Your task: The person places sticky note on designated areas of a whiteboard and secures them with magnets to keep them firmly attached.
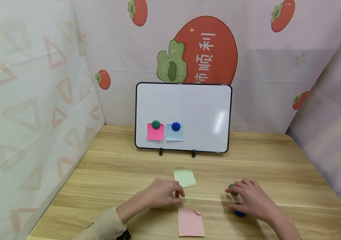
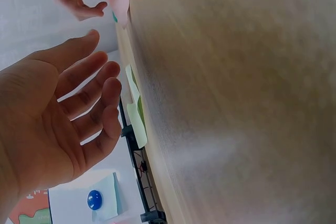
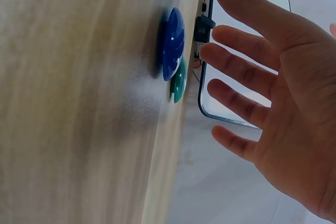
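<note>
My left hand (image 1: 163, 193) hovers over the table with its fingers loosely bent and nothing in them. Just beyond its fingertips lies a light green sticky note (image 1: 185, 178); a pink sticky note (image 1: 190, 223) with one curled corner lies nearer me. Above two round magnets, one green (image 1: 231, 189) and one blue (image 1: 240, 213), my right hand (image 1: 252, 198) is held with fingers spread. The right wrist view shows the blue magnet (image 3: 174, 44) and green magnet (image 3: 179, 81) on the tabletop, apart from that hand (image 3: 273, 77). The left palm (image 2: 42, 135) holds nothing in the left wrist view.
A black-framed whiteboard (image 1: 201, 110) stands at the back of the table on small black feet (image 1: 193, 153). On it, a green magnet (image 1: 156, 124) holds a bright pink note (image 1: 155, 134) and a blue magnet (image 1: 175, 126) holds a light blue note (image 1: 174, 135). Printed cloth surrounds the table.
</note>
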`<state>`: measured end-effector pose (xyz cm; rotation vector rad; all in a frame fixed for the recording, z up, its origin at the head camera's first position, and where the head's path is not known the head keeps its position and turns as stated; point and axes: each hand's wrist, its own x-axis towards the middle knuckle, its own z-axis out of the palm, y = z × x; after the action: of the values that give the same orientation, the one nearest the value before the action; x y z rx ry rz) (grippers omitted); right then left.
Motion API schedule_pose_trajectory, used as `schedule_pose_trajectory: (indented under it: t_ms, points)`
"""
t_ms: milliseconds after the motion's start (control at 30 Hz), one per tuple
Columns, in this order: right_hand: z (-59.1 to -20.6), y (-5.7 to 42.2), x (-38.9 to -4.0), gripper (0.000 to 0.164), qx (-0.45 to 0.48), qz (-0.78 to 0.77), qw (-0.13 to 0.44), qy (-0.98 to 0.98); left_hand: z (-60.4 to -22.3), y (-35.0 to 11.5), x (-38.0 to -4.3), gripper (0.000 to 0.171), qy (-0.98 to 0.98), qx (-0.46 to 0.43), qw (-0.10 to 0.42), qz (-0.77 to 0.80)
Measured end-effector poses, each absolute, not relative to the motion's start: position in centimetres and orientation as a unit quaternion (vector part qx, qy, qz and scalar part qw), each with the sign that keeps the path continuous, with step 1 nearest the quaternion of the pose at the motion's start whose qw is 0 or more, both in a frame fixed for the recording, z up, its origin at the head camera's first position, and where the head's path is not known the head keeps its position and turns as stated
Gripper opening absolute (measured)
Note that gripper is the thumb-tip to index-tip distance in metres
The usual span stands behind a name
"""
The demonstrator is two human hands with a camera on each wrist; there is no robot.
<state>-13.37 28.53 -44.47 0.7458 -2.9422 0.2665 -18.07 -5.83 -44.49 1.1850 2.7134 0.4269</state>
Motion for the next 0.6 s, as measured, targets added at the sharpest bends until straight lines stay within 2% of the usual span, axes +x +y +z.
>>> schedule_pose_trajectory:
  t_ms: [367,600]
  points:
    - [-44.6,29.4,-12.7,0.044,0.226,0.103,-0.027,-0.968,-44.4,-5.6,-17.5,0.017,0.899,0.401,0.112,0.138]
    - [-44.7,30.0,-12.1,0.056,0.228,0.116,-0.033,-0.966,-44.8,-5.4,-17.4,0.015,0.896,0.401,0.131,0.14]
